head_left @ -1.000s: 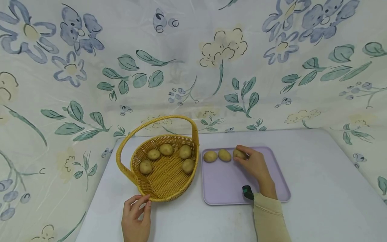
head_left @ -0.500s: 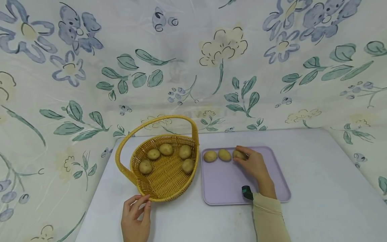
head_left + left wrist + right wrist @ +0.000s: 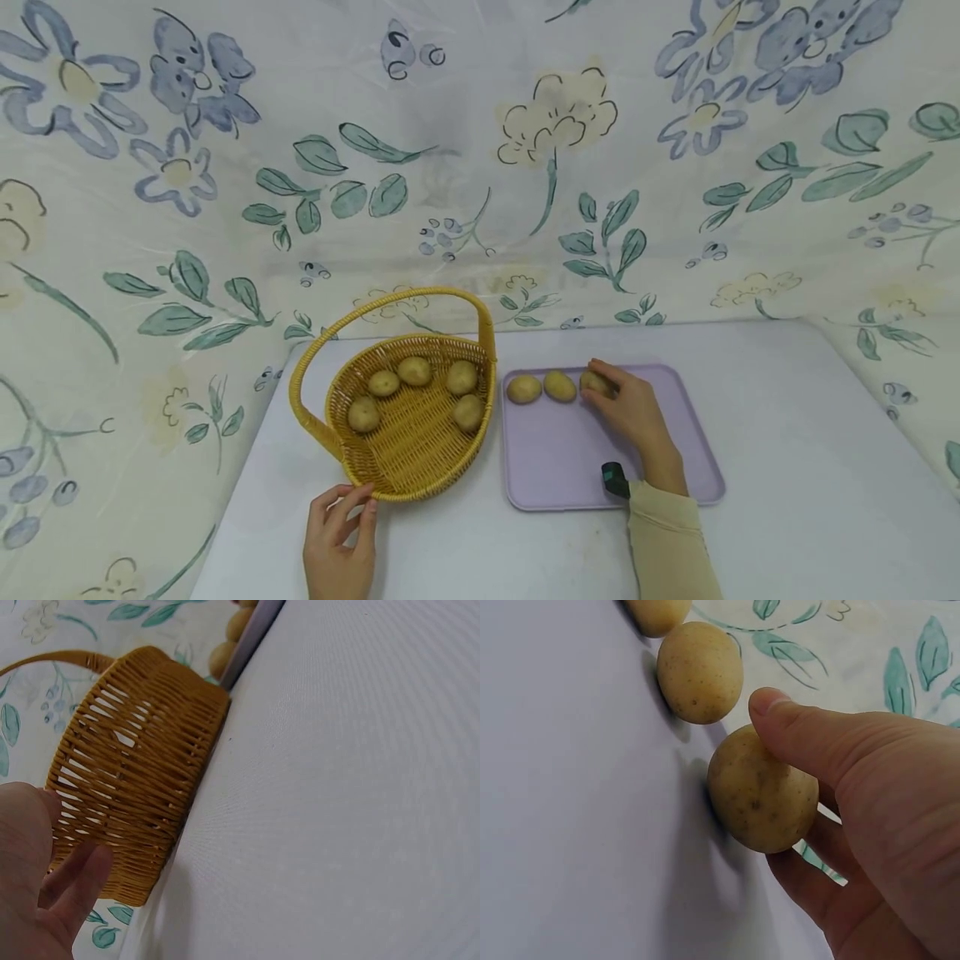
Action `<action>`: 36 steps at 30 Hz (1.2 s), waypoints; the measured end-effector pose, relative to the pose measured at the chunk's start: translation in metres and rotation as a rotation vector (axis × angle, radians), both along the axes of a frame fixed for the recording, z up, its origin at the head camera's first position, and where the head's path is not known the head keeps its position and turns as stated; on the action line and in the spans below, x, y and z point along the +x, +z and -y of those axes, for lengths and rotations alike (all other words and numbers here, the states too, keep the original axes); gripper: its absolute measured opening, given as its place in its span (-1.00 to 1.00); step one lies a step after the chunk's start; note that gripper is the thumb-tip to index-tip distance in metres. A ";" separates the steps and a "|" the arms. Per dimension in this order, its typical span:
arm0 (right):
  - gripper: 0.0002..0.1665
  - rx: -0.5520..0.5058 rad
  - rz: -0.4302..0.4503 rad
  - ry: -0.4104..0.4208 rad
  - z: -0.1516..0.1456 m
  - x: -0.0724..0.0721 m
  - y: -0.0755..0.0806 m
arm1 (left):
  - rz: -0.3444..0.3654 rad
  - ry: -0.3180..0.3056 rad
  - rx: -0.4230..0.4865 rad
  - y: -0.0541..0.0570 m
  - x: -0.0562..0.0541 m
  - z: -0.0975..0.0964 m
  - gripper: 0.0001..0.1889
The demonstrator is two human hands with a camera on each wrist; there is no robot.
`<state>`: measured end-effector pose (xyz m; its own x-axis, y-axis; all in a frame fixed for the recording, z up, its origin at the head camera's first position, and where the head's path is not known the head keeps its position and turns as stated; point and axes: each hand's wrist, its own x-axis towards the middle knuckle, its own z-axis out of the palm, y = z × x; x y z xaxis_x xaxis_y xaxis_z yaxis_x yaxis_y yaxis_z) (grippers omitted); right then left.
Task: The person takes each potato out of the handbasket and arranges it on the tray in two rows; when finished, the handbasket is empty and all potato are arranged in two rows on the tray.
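Note:
My right hand point(image 3: 633, 408) pinches a potato point(image 3: 761, 791) between thumb and fingers, low over the back of the lilac tray point(image 3: 555, 467). Two more potatoes, one oval point(image 3: 559, 386) and one rounder point(image 3: 523, 388), lie in a row to its left on that tray. My left hand point(image 3: 341, 533) holds the near rim of a yellow wicker basket point(image 3: 142, 742), its fingertips over the edge and the thumb at the outer wall. Several potatoes rest inside the basket along its back and sides, among them one at the left point(image 3: 363, 414) and one at the right point(image 3: 468, 412).
The basket's tall arched handle point(image 3: 390, 296) rises over its left and back side. Basket and tray stand side by side on a white table point(image 3: 787, 467). A floral cloth point(image 3: 480, 167) hangs behind it. A small black device point(image 3: 614, 479) sits at the right wrist, by the beige sleeve.
Only a slight shift of the whole head view shows. Both hands, the basket and the potatoes keep their places.

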<state>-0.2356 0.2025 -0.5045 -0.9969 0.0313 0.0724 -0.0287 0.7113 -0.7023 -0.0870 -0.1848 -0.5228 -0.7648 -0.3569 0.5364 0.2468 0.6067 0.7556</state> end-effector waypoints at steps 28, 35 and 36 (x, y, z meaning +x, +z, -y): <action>-0.40 -0.330 -0.294 0.051 0.000 0.010 0.038 | 0.085 0.035 -0.005 0.004 0.000 -0.003 -0.73; -0.41 -0.425 -0.317 0.110 0.006 0.013 0.047 | 0.102 0.043 -0.004 0.006 0.000 -0.004 -0.75; -0.42 -0.437 -0.316 0.118 0.007 0.013 0.048 | 0.103 0.044 -0.003 0.006 0.001 -0.004 -0.75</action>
<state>-0.2222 0.1957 -0.4563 -0.9273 0.0146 0.3740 -0.3480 0.3347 -0.8757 -0.0864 -0.1812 -0.5169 -0.7996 -0.3900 0.4568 0.1406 0.6179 0.7736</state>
